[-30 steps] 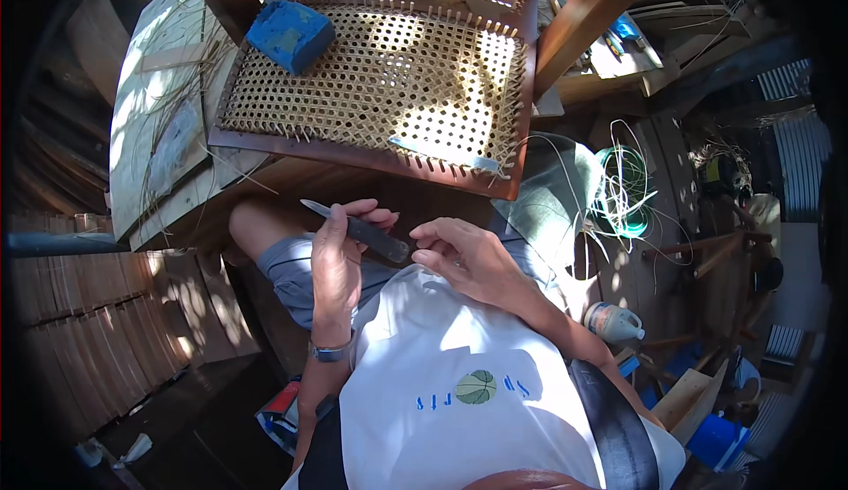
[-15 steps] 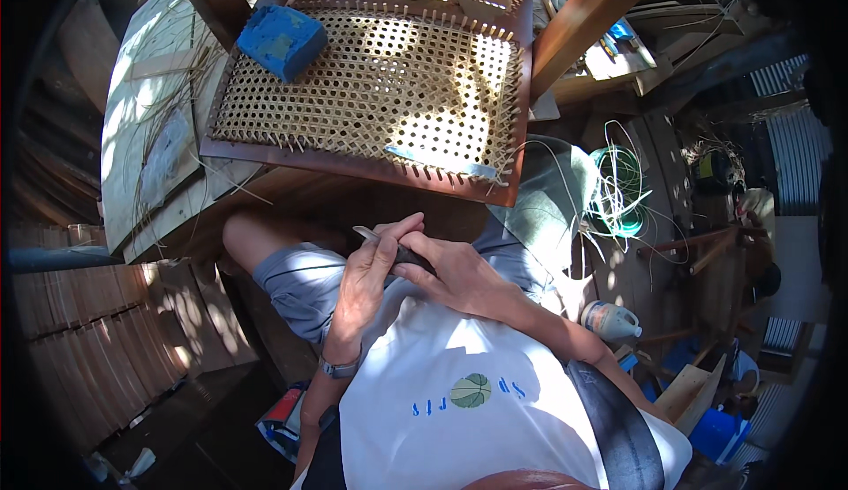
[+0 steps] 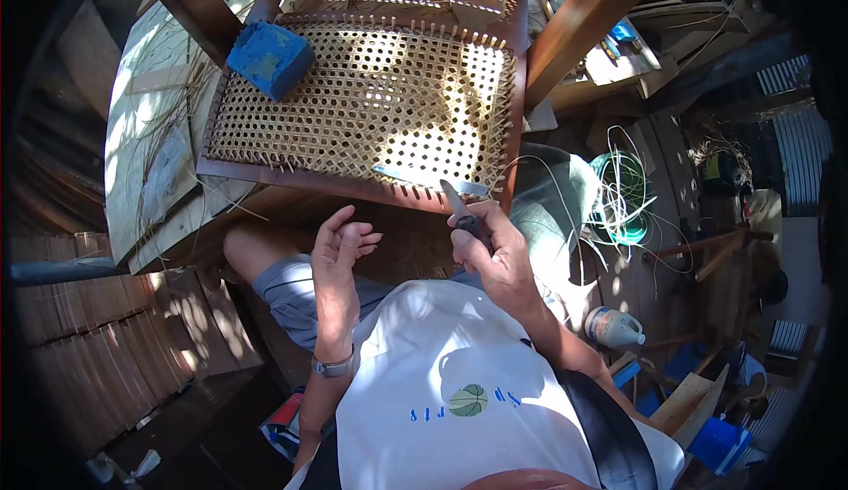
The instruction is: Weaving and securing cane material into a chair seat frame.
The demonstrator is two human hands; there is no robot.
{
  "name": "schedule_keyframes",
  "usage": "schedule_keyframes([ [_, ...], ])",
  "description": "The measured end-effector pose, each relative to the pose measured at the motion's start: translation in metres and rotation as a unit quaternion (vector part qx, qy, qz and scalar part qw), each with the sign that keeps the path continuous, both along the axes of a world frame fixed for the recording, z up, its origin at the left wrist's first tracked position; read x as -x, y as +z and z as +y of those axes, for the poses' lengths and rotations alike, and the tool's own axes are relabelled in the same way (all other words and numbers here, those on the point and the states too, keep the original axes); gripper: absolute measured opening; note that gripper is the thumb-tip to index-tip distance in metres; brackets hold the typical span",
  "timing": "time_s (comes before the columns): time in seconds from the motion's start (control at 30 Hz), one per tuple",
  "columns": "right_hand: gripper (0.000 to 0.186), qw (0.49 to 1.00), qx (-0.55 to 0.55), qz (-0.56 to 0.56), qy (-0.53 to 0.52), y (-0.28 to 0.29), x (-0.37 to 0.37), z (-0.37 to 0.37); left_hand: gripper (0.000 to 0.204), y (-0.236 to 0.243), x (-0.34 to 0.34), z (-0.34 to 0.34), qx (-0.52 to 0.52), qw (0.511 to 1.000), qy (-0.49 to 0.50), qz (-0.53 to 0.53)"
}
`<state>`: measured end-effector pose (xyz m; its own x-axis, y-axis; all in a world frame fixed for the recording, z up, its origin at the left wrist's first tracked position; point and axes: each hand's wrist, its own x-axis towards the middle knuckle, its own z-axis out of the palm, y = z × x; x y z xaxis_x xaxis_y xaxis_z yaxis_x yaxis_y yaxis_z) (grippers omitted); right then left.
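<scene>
In front of me lies a wooden chair frame [image 3: 305,186] with a woven cane panel [image 3: 371,92], pegs standing along its edges. My right hand [image 3: 503,256] is closed round the dark handle of a knife [image 3: 455,200]. The blade points up and away, its tip by the panel's near rail. My left hand [image 3: 337,251] is raised beside it, empty, fingers apart and slightly curled. A blue block [image 3: 270,59] rests on the panel's far left corner. Along the near edge lies a thin, flat bluish strip [image 3: 415,175].
Right of the chair are a coil of loose cane strands [image 3: 621,198] and a plastic jug [image 3: 614,326]. Chair legs [image 3: 601,22] rise at the far side. Stacked wooden slats [image 3: 102,340] stand at left; a blue container [image 3: 717,441] sits at lower right.
My hands have come apart: the right has moved right and forward with the knife, its blade now extended toward the chair. The left has moved left and opened.
</scene>
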<state>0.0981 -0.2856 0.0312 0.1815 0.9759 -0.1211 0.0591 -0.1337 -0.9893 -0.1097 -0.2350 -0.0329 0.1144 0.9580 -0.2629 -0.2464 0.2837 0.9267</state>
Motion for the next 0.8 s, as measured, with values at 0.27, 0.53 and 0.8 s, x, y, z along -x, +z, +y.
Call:
schedule_keyframes([
  [0.27,0.036,0.997,0.0,0.071,-0.033,0.009,-0.041,-0.002,0.033,-0.008,0.013,0.021,-0.011,0.993,0.116,-0.002],
  [0.53,0.035,0.992,-0.025,0.102,-0.076,0.004,-0.063,-0.001,0.027,-0.006,0.021,0.03,-0.02,0.991,0.132,0.03],
  [0.8,0.032,0.978,0.001,0.112,-0.177,-0.004,-0.075,0.005,0.033,0.001,0.051,0.048,-0.028,0.973,0.208,0.092],
])
